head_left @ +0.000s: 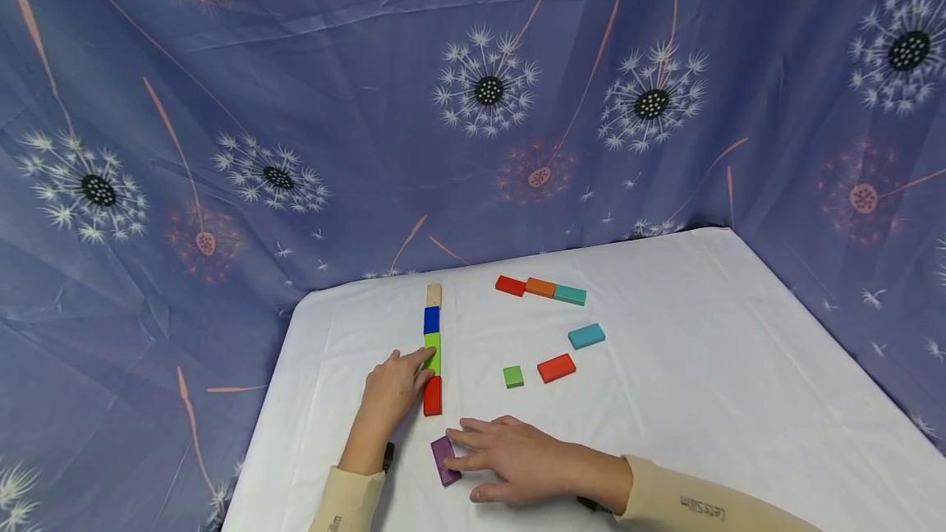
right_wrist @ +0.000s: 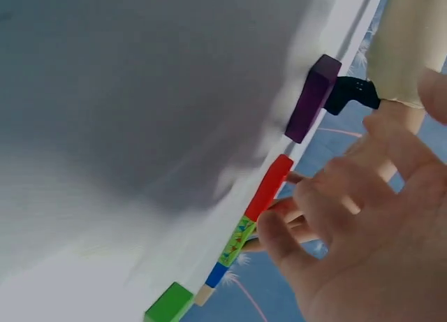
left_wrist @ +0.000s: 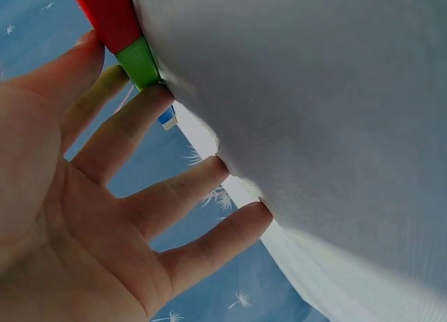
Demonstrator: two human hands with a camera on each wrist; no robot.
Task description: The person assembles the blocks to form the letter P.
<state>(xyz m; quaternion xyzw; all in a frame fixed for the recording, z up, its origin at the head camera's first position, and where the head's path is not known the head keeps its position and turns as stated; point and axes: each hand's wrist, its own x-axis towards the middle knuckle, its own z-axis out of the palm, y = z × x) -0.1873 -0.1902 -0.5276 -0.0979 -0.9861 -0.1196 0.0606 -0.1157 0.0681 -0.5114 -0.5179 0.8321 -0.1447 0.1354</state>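
A straight row on the white cloth holds a plain wooden block [head_left: 433,295], a blue block [head_left: 432,321], a light green block [head_left: 433,340] and a red block [head_left: 433,399], end to end. My left hand [head_left: 390,391] lies along the row's left side, its index fingertip on the green block and its thumb at the red one. In the left wrist view its fingers are spread. Closer to me, a purple block [head_left: 442,456] lies slightly turned below the row. Over its right edge reach the extended fingers of my right hand [head_left: 523,462]; whether they press it cannot be told.
Right of the row lie a small green block [head_left: 513,377], a red block [head_left: 556,368] and a teal block [head_left: 587,336]. Farther back, another red block [head_left: 510,286], an orange block [head_left: 540,287] and a teal block [head_left: 570,295] form a slanted line. A dandelion-patterned curtain [head_left: 369,146] hangs behind the table.
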